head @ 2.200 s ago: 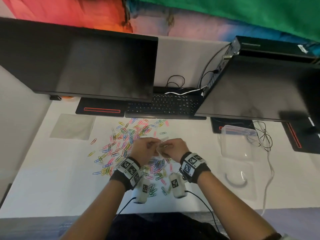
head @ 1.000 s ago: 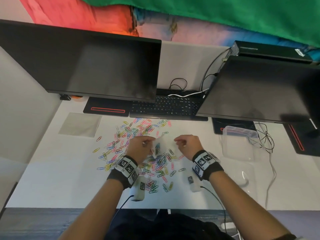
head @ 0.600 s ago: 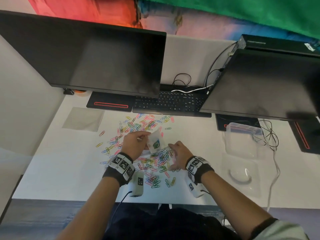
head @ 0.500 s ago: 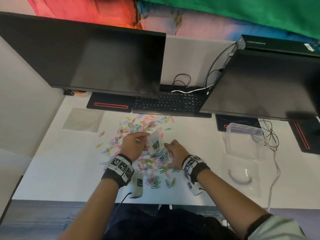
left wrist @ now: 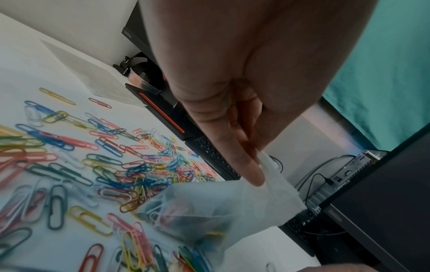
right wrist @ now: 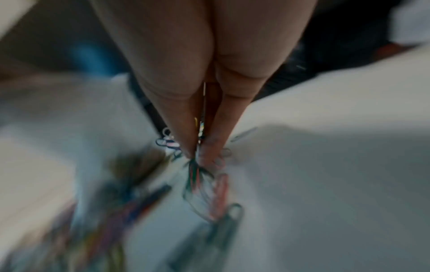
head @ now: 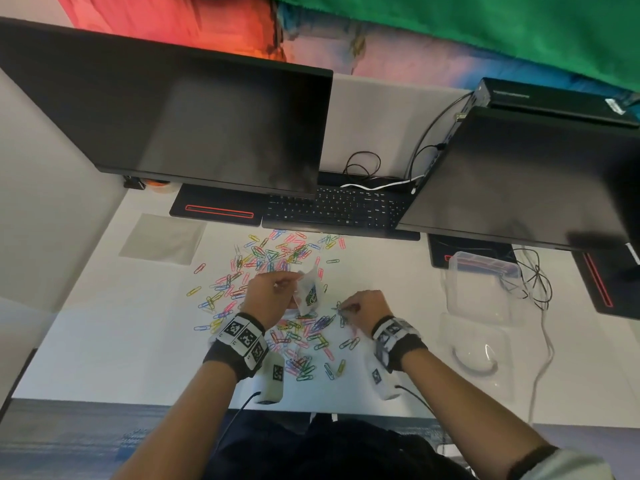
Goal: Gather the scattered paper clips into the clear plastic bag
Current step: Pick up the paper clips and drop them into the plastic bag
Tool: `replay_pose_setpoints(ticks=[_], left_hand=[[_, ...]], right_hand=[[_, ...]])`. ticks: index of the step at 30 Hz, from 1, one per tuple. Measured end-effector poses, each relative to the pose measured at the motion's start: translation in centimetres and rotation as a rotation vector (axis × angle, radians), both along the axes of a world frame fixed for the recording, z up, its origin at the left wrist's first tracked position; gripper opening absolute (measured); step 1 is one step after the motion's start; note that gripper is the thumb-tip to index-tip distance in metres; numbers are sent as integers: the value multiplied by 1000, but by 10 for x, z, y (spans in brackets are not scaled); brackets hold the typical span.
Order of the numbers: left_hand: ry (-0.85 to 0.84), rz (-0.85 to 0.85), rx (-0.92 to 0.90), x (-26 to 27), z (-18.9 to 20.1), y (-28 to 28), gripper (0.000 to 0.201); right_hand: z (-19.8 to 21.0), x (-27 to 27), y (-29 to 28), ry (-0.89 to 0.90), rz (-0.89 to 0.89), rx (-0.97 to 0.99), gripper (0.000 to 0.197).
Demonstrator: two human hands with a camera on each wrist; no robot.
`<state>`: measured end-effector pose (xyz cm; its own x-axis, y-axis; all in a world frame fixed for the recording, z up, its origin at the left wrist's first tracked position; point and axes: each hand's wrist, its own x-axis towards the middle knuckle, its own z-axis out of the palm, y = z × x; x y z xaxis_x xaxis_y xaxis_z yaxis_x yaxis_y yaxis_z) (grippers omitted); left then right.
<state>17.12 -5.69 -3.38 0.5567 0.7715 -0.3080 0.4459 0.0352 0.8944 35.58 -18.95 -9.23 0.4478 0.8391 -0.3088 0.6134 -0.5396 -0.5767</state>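
Note:
Several coloured paper clips [head: 277,258] lie scattered over the white desk [head: 104,341], from the keyboard towards me. My left hand [head: 273,296] pinches the top edge of the clear plastic bag [head: 310,294], which hangs above the pile with a few clips inside. The left wrist view shows finger and thumb [left wrist: 253,173] gripping the bag [left wrist: 232,211] over the clips [left wrist: 116,165]. To the right of the bag my right hand [head: 360,308] pinches a small bunch of clips [head: 342,313] just above the desk. In the blurred right wrist view the fingertips [right wrist: 188,147] squeeze that bunch [right wrist: 197,176].
A keyboard [head: 332,209] and two dark monitors [head: 173,119] stand behind the clips. A clear plastic box [head: 481,285] and its lid [head: 474,358] sit at the right beside cables [head: 533,282]. A flat clear sheet [head: 162,239] lies at the back left.
The two hands, first together at the bag, have parted. My right hand dropped into the pile, closed on a bunch of clips and lifted slightly; the left kept the bag up.

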Motion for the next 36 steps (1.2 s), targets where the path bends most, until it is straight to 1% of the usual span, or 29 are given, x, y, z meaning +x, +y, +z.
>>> replay_pose_setpoints(ticks=[2, 4, 5, 9, 10, 12, 14, 16, 19, 21, 23, 27, 29, 31, 33, 36], left_hand=[[-1, -1, -17, 3, 0, -3, 25], [8, -5, -28, 6, -2, -5, 25], [14, -11, -26, 8, -2, -6, 25], [34, -33, -27, 16, -2, -11, 25], [45, -40, -20, 18, -2, -13, 25], [59, -48, -16, 22, -2, -15, 25], [61, -50, -15, 24, 0, -17, 23], [67, -64, 6, 25, 4, -18, 21], [72, -79, 36, 26, 4, -18, 20], [68, -92, 57, 26, 2, -18, 20], [55, -99, 74, 26, 0, -18, 19], [32, -88, 71, 23, -1, -15, 19], [29, -77, 62, 22, -1, -13, 20], [24, -73, 68, 21, -1, -11, 20], [11, -62, 69, 21, 0, -9, 20], [-13, -50, 59, 21, 2, -7, 22]], right_hand=[[6, 11, -6, 268, -267, 33, 15], [17, 17, -8, 539, -429, 63, 21], [22, 20, -9, 624, -472, 84, 23], [45, 19, 2, 941, -538, 227, 23], [51, 16, 6, 1000, -524, 247, 22], [59, 8, 14, 1044, -460, 242, 18], [60, -2, 22, 960, -407, 182, 12], [59, -12, 27, 822, -380, 122, 7], [58, -23, 34, 685, -364, 103, 3], [58, -27, 38, 591, -327, 77, 13], [61, -28, 38, 469, -276, 42, 19], [61, -29, 37, 367, -268, 86, 13], [59, -30, 38, 254, -220, 98, 14], [60, -33, 40, 189, -193, 121, 17], [63, -33, 41, 160, -183, 153, 16], [68, -32, 41, 181, -147, 190, 5]])
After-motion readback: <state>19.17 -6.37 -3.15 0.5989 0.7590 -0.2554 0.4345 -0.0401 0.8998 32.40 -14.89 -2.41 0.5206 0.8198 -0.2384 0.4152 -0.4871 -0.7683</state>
